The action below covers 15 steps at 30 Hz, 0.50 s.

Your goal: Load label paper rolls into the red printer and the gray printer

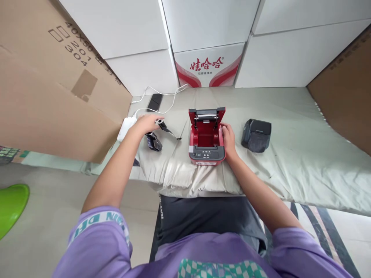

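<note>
A red and black label printer (206,154) sits on the cloth-covered surface, its lid raised and the red inside showing. My right hand (228,139) holds the printer's right side, with the fingers pressed along the wall. To the left of the printer, my left hand (147,123) grips a small black ribbon roll (161,123) with a pale core end. A strip of dark ribbon (173,133) trails from this roll toward the printer. Just below lies a second dark, shiny roll (154,142). My left fingertips are partly hidden.
A small dark device (256,136) stands right of the printer. A black phone (155,102), a white power block (126,127) and a white cable (166,112) lie at the left. Cardboard boxes (87,77) and white boxes (208,69) wall in the surface.
</note>
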Available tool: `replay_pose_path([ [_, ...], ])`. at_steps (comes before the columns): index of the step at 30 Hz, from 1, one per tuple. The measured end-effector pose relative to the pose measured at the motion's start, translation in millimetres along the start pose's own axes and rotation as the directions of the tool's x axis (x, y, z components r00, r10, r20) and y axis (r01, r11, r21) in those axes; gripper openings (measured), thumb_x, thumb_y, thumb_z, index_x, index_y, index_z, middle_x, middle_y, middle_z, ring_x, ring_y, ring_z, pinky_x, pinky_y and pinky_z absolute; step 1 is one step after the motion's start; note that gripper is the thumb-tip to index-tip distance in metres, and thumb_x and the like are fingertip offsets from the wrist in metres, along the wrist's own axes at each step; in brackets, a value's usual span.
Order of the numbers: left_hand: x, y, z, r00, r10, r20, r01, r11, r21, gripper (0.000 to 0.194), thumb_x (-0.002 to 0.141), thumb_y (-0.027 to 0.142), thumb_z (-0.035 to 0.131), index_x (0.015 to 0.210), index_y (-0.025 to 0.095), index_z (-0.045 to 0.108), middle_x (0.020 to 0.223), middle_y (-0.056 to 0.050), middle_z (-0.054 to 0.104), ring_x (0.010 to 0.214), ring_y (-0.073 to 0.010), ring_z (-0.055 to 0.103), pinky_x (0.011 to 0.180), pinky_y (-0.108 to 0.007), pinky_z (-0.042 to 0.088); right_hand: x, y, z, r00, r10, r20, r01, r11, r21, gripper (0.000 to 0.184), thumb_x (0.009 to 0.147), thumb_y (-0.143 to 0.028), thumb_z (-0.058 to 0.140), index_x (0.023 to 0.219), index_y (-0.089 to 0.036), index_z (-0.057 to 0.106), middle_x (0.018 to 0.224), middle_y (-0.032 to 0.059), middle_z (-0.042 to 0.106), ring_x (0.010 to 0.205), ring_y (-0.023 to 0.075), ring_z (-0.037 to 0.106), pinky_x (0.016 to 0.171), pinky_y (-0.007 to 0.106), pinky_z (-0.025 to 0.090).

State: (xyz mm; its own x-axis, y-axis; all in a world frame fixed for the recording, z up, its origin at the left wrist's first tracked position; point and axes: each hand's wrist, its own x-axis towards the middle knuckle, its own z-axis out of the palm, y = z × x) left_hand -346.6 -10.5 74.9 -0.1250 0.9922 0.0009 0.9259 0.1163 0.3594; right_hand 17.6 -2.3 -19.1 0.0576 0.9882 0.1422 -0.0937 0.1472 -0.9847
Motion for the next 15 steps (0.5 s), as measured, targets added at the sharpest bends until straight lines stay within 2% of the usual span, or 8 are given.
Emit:
replay_pose_path([
  [2, 9, 4, 3.3, 0.998, 0.016, 0.052, -0.021, 0.995, 0.099, 0.04, 0.065, 0.021, 0.077, 0.104, 0.028, 0.082, 0.093, -0.007, 0.078, 0.102, -0.0335, 0.071, 0.091, -0.038, 0.047, 0, -1, 1, 1.0, 0.006, 0.0, -0.006, 1.0, 0.005, 0.043, 0.09, -0.063, 0.055, 0.106, -0.024, 0.067, 0.113, 0.0065, 0.074, 0.111, 0.0261, 0.065, 0.108, 0.047, 0.05],
  [5, 1, 11, -1.7, 0.997, 0.067, -0.038, -0.065, 0.997, 0.046, 0.038, 0.07, 0.028, 0.074, 0.108, 0.026, 0.081, 0.098, -0.007, 0.079, 0.1, -0.0308, 0.07, 0.092, -0.038, 0.048, -1, -3, 2, 1.0, 0.021, 0.007, -0.022, 1.0, 0.011, 0.042, 0.09, -0.061, 0.055, 0.106, -0.025, 0.067, 0.112, 0.006, 0.074, 0.109, 0.0255, 0.065, 0.106, 0.045, 0.051],
  [8, -23, 23, -9.0, 0.981, 0.099, -0.169, -0.138, 0.96, -0.242, 0.046, 0.074, 0.031, 0.07, 0.118, 0.02, 0.077, 0.113, -0.01, 0.078, 0.104, -0.027, 0.07, 0.095, -0.037, 0.051, -1, -4, 2, 0.999, 0.031, 0.018, -0.031, 0.999, 0.013, 0.042, 0.09, -0.062, 0.055, 0.106, -0.025, 0.066, 0.114, 0.0063, 0.074, 0.111, 0.0257, 0.065, 0.106, 0.045, 0.051],
  [11, -51, 39, -11.9, 0.977, 0.073, -0.202, -0.179, 0.797, -0.576, 0.06, 0.079, 0.038, 0.07, 0.135, 0.018, 0.069, 0.119, -0.013, 0.076, 0.105, -0.0269, 0.073, 0.091, -0.038, 0.057, -2, -4, 1, 0.999, 0.031, 0.028, -0.031, 0.999, 0.01, 0.043, 0.091, -0.062, 0.053, 0.107, -0.024, 0.065, 0.116, 0.0071, 0.073, 0.112, 0.0256, 0.064, 0.105, 0.043, 0.051],
  [13, -66, 50, -11.1, 0.976, 0.099, -0.195, -0.209, 0.688, -0.695, 0.067, 0.081, 0.047, 0.074, 0.142, 0.021, 0.064, 0.117, -0.013, 0.076, 0.102, -0.0288, 0.075, 0.083, -0.039, 0.061, -2, -4, 1, 0.999, 0.036, 0.032, -0.036, 0.999, 0.013, 0.043, 0.091, -0.061, 0.053, 0.108, -0.024, 0.065, 0.116, 0.0069, 0.073, 0.112, 0.0249, 0.064, 0.104, 0.042, 0.051],
  [15, -77, 64, -9.0, 0.956, 0.173, -0.238, -0.292, 0.642, -0.709, 0.071, 0.082, 0.055, 0.076, 0.144, 0.025, 0.062, 0.116, -0.012, 0.075, 0.099, -0.0294, 0.076, 0.078, -0.039, 0.062, -1, -4, 2, 0.998, 0.044, 0.034, -0.045, 0.999, 0.029, 0.042, 0.09, -0.06, 0.053, 0.107, -0.023, 0.065, 0.115, 0.0066, 0.072, 0.111, 0.0243, 0.064, 0.104, 0.041, 0.05],
])
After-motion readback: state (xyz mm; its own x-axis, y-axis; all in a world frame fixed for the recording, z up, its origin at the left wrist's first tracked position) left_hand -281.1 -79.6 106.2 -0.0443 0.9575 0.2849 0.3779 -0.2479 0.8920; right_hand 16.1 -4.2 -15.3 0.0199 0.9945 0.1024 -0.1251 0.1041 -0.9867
